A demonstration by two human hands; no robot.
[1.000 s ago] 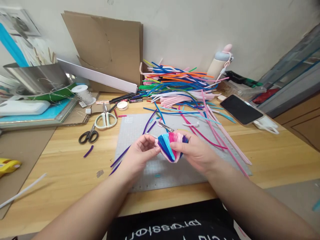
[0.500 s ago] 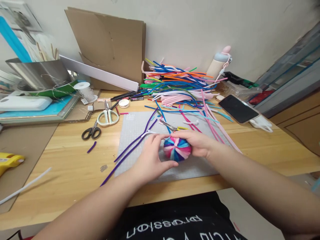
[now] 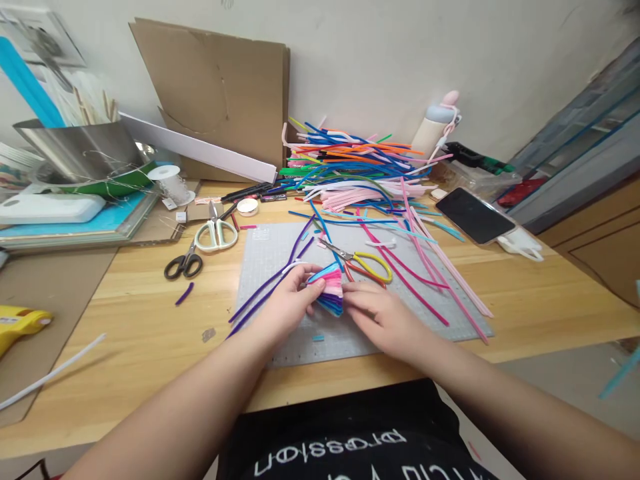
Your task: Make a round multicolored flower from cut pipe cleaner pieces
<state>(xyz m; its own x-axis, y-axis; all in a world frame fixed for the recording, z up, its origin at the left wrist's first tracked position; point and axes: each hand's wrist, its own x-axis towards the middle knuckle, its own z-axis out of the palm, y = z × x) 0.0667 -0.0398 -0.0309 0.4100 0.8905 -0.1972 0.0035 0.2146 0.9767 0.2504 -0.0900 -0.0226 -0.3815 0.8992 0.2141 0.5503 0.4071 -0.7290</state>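
My left hand (image 3: 293, 297) grips a striped pipe-cleaner piece (image 3: 331, 288), its thumb pressed on the near face. The piece is fan-shaped from this side, with blue, pink, pale pink and purple bands. At its right edge are the fingertips of my right hand (image 3: 380, 313), stretched out and slightly apart; whether they press on it is hard to see. Just behind lie scissors with yellow and orange handles (image 3: 373, 263) on the grey cutting mat (image 3: 300, 350). Loose purple pipe cleaners (image 3: 260, 297) lie left of my hands, pink pipe cleaners (image 3: 415, 297) to the right.
A heap of coloured pipe cleaners (image 3: 355, 167) lies against the wall. White-handled scissors (image 3: 216, 235) and black-handled scissors (image 3: 183, 265) are on the left. Further left is a yellow glue gun (image 3: 23, 321). A phone (image 3: 475, 215) and a bottle (image 3: 435, 130) stand or lie at right.
The striped piece has turned from its round, radiating face to its side and shifted slightly left. My right hand has drawn back from around it to its right edge, uncovering the scissors' handles.
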